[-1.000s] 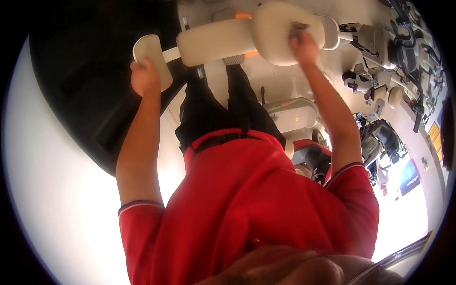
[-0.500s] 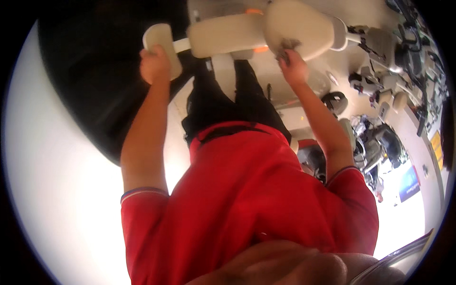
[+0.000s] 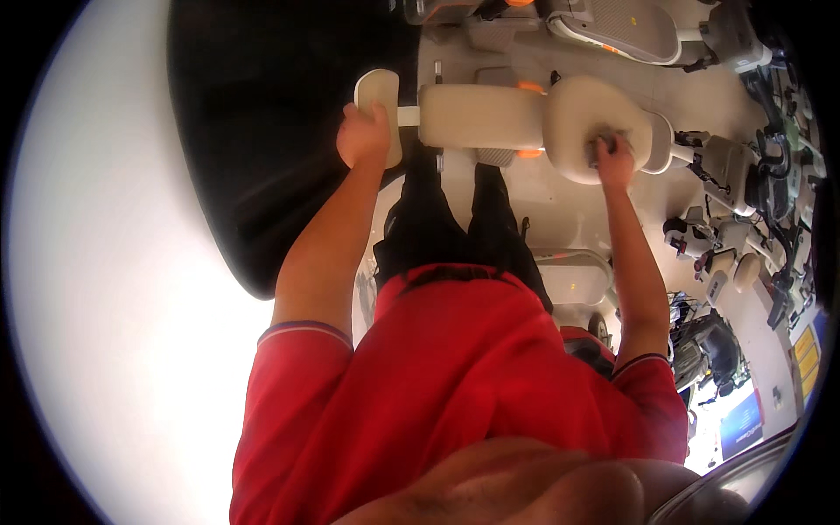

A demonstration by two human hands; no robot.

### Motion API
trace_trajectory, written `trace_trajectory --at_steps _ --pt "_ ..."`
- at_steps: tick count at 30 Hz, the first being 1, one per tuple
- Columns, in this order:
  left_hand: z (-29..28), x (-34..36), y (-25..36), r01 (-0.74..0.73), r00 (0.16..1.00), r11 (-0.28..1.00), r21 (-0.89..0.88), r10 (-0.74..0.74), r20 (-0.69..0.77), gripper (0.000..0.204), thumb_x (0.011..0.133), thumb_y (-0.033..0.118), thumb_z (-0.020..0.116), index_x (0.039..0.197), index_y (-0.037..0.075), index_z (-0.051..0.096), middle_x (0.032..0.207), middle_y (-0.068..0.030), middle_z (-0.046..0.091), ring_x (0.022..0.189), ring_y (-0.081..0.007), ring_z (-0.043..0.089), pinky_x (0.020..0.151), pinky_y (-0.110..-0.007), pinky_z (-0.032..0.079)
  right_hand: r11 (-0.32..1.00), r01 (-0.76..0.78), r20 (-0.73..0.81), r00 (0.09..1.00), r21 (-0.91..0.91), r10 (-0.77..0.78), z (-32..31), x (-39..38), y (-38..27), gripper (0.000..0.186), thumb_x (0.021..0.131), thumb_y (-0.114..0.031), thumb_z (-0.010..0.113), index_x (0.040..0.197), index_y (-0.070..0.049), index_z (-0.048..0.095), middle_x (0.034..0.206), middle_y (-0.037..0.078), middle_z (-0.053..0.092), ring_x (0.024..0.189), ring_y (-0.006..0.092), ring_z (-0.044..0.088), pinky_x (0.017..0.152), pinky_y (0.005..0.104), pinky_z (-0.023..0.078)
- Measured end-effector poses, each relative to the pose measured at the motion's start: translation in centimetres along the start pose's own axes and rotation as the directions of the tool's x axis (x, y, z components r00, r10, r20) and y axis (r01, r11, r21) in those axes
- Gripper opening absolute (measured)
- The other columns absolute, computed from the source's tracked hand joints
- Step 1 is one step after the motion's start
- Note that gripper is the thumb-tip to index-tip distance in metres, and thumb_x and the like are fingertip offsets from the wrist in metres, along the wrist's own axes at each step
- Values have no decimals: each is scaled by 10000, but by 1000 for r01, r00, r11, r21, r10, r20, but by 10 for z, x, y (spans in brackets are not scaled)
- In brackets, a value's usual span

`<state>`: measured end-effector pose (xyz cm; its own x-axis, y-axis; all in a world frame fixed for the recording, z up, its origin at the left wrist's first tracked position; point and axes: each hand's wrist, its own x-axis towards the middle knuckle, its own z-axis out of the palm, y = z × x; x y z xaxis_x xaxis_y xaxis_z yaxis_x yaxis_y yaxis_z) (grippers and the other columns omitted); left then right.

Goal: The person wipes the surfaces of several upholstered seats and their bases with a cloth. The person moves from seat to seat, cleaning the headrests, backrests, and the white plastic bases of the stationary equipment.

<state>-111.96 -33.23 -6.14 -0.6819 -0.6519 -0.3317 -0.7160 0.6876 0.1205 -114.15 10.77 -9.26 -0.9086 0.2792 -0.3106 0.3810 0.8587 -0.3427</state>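
Note:
An electric bike or scooter with beige seats stands across in front of me. My left hand (image 3: pixel 364 136) is wrapped round the near part of the upright beige backrest (image 3: pixel 380 92) at its left end. To the right, my right hand (image 3: pixel 616 161) presses a small dark grey thing, apparently a crumpled cloth (image 3: pixel 602 144), onto the top of the rounded front saddle (image 3: pixel 577 114). Fingers of that hand are bent over the dark bundle and partly hide it. Between the hands lies the long beige rear seat (image 3: pixel 481 115), which neither hand touches.
A large black surface (image 3: pixel 262 149) spreads on the left. Other two-wheelers with grey footboards (image 3: pixel 621 31) stand beyond, and another footboard (image 3: pixel 573 278) lies behind my right leg. Several more vehicles (image 3: pixel 744 166) crowd the right side. Orange parts (image 3: pixel 530 154) stick out under the rear seat.
My right hand has slid the dark bundle rightward across the saddle. My left hand keeps its hold on the backrest. The whole view has shifted, showing more of the vehicles beyond.

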Motion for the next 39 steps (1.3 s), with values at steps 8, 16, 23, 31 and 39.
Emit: trace_trajectory --at_steps 8,16,23,31,39 --pt "3 -4 1 -16 999 1000 -16 15 -36 461 851 461 465 937 10 509 814 -202 639 805 -364 625 716 -443 487 962 269 271 924 40 -270 12 -11 -106 394 779 -334 623 1058 -55 615 969 177 648 909 345 612 787 422 479" --pt "6 -3 1 -29 998 999 -17 28 -60 451 843 461 474 897 14 510 773 -198 638 755 -361 630 680 -447 495 970 244 237 943 -21 -233 24 20 -95 398 760 -339 624 1047 -64 621 922 166 654 869 345 617 760 411 484" --pt "7 -1 1 -27 997 999 24 29 -69 471 842 468 467 905 4 515 774 -199 641 745 -361 634 681 -440 503 971 231 349 906 63 -238 24 10 -110 380 789 -325 605 1072 -72 608 861 163 643 813 348 607 718 422 468" --pt "-1 -3 4 4 1000 1000 -4 -4 -9 495 851 494 446 962 21 541 867 -205 649 843 -370 627 745 -458 491 924 318 197 912 211 -359 40 -2 -130 389 771 -236 610 1130 -85 588 989 160 632 890 343 600 761 407 477" --pt "3 1 -1 -8 999 1000 2 8 -50 475 847 470 455 935 8 525 827 -202 646 799 -373 628 723 -454 487 891 332 337 838 310 -429 49 -42 -171 388 728 -221 656 1085 -73 622 954 162 644 866 325 615 757 376 487"
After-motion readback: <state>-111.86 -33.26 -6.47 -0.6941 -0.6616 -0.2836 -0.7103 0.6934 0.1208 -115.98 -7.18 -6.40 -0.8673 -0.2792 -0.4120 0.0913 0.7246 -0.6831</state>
